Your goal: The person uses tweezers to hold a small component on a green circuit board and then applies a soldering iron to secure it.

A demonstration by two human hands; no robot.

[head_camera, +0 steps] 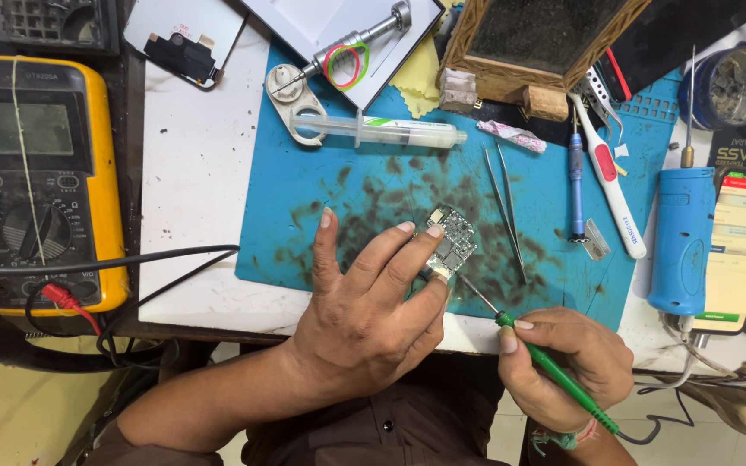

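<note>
My left hand (373, 302) rests on the blue work mat (364, 194) and pinches a small green circuit board (452, 240) between its fingertips. My right hand (567, 362) grips a green-handled soldering iron (554, 371) like a pen. Its thin metal tip (475, 291) points up and left and reaches the lower edge of the board.
Metal tweezers (507, 211) lie right of the board. A syringe (390, 131), a blue screwdriver (577, 185), a white-and-red tool (610, 194) and a blue cylindrical tool (682, 242) sit on the mat. A yellow multimeter (36, 181) stands at left, a phone (740, 255) at right.
</note>
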